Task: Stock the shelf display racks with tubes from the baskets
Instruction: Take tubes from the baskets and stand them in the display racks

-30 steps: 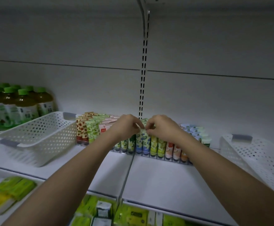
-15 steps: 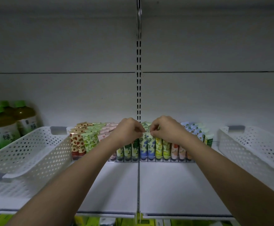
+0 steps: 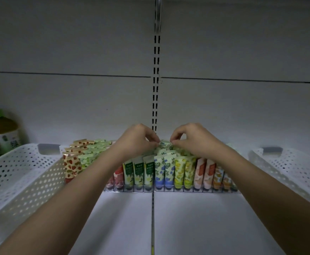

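Note:
A wire display rack [image 3: 170, 189] on the white shelf holds rows of upright patterned tubes: strawberry, green, blue-flower [image 3: 160, 171], yellow and orange ones. Both my hands reach over the middle rows. My left hand [image 3: 138, 139] and my right hand [image 3: 191, 138] each pinch one end of the crimped top of a blue-flower tube [image 3: 164, 144] at the back of the rack. The tube's body is hidden behind the rows in front of it.
A white perforated basket [image 3: 17, 177] stands left of the rack and another [image 3: 290, 168] stands to its right. A green-capped tea bottle [image 3: 2, 133] is at the far left. A slotted upright [image 3: 156, 89] runs up the back panel.
The view has shifted up and right, so the lower shelf has dropped out of sight. Both hands stay at the back middle of the rack, pinching the tube top.

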`<action>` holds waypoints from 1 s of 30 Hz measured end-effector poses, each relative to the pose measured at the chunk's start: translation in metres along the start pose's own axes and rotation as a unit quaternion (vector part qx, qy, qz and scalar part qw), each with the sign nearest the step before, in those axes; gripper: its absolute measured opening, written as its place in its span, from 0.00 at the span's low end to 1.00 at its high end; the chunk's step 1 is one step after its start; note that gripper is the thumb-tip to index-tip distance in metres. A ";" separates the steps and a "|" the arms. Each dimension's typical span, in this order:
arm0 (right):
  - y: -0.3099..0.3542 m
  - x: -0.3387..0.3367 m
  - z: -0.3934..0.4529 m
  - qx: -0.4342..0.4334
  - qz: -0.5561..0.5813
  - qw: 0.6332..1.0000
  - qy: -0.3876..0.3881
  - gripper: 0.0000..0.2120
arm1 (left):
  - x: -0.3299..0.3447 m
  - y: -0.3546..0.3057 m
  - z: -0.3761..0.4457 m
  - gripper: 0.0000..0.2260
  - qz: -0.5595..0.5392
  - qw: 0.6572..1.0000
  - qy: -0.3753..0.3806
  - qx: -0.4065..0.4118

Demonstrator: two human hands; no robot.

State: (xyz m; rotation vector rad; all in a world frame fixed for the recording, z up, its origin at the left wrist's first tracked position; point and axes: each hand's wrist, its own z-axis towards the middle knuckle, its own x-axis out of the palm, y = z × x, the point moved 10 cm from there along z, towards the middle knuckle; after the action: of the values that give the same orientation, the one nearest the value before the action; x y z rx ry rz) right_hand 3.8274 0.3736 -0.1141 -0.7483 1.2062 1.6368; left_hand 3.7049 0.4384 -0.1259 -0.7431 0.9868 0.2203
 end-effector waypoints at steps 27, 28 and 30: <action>-0.016 0.008 0.027 -0.020 0.033 0.999 0.027 0.04 | 0.006 0.006 0.021 0.04 -0.002 1.000 0.010 0.021; -0.017 0.006 0.030 -0.019 0.027 0.999 0.023 0.04 | 0.007 0.007 0.022 0.05 0.005 1.000 0.011 0.016; -0.017 0.009 0.034 -0.020 0.004 0.999 0.039 0.04 | 0.013 0.009 0.025 0.05 0.018 0.999 0.033 0.007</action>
State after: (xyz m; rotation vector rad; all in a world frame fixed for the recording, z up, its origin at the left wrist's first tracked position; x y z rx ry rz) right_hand 3.8418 0.4096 -0.1174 -0.8405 1.2357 1.6564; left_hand 3.7243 0.4593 -0.1321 -0.7231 1.0639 0.2214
